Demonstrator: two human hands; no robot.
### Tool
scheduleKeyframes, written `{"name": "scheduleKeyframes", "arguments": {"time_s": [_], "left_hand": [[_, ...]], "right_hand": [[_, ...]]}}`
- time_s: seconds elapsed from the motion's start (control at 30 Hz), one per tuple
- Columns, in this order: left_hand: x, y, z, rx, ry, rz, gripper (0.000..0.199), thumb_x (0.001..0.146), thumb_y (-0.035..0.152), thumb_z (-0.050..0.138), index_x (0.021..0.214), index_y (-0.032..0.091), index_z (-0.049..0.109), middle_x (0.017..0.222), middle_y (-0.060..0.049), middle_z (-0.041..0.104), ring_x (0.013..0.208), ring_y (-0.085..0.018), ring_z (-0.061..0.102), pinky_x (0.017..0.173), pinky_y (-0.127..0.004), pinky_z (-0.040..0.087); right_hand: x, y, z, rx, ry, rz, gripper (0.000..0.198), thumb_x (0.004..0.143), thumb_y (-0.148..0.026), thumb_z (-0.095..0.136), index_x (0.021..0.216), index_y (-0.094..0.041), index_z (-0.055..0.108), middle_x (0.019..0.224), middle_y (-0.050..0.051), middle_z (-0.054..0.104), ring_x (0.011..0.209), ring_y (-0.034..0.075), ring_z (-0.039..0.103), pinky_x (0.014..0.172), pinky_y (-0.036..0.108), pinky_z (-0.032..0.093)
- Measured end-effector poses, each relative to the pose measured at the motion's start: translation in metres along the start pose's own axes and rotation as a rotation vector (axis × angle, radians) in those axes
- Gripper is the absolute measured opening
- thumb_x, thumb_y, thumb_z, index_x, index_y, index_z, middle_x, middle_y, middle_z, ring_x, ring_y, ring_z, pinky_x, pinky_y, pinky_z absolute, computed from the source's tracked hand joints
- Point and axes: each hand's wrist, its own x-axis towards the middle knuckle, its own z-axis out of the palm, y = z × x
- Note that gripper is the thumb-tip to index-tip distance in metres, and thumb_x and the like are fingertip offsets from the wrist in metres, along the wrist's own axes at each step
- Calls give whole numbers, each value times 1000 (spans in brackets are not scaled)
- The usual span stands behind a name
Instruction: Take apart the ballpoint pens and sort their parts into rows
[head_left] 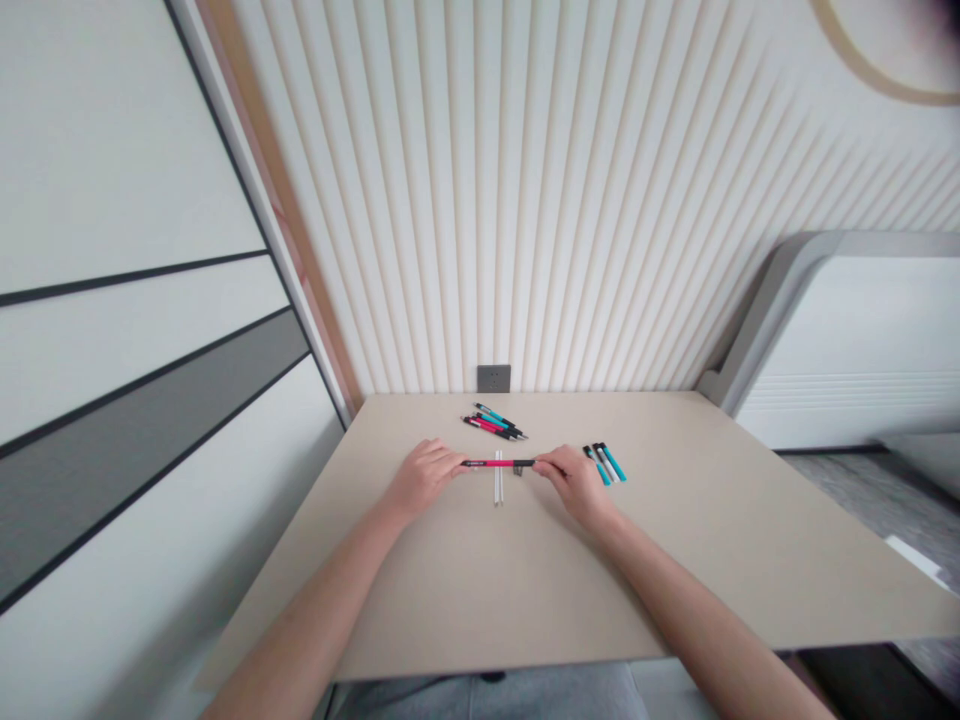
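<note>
A red and black pen [501, 463] is held level above the table between both hands. My left hand [429, 475] is closed on its left end, and my right hand [571, 478] pinches the black right end. Below the pen lie a few thin white sticks [498, 490], side by side and pointing toward me. Small dark pieces [518, 471] sit just right of them, too small to name. Beyond the hands is a loose pile of red, blue and black pens [493, 424]. Close to my right hand lie several blue, white and black pen barrels [606, 464].
The beige table [480, 600] stands against a ribbed white wall [480, 200] with a dark socket [493, 378]. A white and grey cabinet [135, 420] rises on the left. To the right is a padded grey headboard [855, 340].
</note>
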Motion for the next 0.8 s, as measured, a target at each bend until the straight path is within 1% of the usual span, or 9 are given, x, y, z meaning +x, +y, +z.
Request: {"name": "scheduleKeyframes", "arguments": {"time_s": [0.1,0.17,0.23,0.3,0.37,0.4,0.57,0.67,0.8], "left_hand": [[-1,-2,0,6,23,-10,23,97,31,46,101,17,64,87,-6,69,80,-18,57,75,-31,42],[-2,-4,1,9,49,-13,23,97,30,46,103,17,64,88,-6,69,81,-18,58,76,-32,43],[-3,-4,1,10,69,-13,22,97,29,47,104,17,64,87,-6,69,80,-17,58,76,-32,43],[-3,-4,1,12,82,-11,22,96,28,48,105,16,64,86,-6,69,80,-17,58,75,-31,43],[-3,-4,2,14,88,-9,21,96,28,48,104,16,64,86,-6,69,79,-17,57,75,-31,43],[-3,-4,2,15,87,-8,21,96,28,48,105,16,64,86,-6,69,79,-17,58,75,-31,44],[-4,-5,3,3,74,-5,23,97,29,47,105,16,64,86,-7,69,79,-17,59,76,-32,45],[-3,-6,3,-7,74,4,23,97,29,47,105,16,64,86,-7,69,79,-17,59,75,-31,45],[-3,-6,3,-13,71,10,25,97,31,45,104,17,65,85,-7,69,77,-17,58,74,-32,45]], "right_hand": [[0,0,1,32,-4,16,23,91,-39,55,93,-21,69,84,7,69,78,21,59,72,32,45],[0,0,1,52,-6,37,26,93,-39,52,97,-20,68,87,7,68,79,20,59,72,31,45],[0,1,2,62,-13,59,31,96,-38,44,93,-19,68,84,7,68,77,19,60,71,30,44],[0,1,2,64,-27,76,37,98,-38,39,83,-19,67,77,6,67,73,17,60,69,29,43],[0,1,2,64,-42,82,39,97,-39,40,77,-19,66,73,5,65,69,17,58,66,28,43],[0,1,2,68,-40,83,38,97,-39,41,77,-19,66,73,5,66,68,17,58,65,28,43],[0,0,1,93,-2,106,33,94,-42,47,82,-19,68,75,5,66,66,17,56,63,29,42],[1,1,0,123,-4,97,32,92,-43,50,84,-19,70,78,6,68,68,18,57,64,30,43],[1,4,0,153,-7,92,29,90,-44,54,93,-21,71,83,7,69,69,18,57,64,30,45]]}}
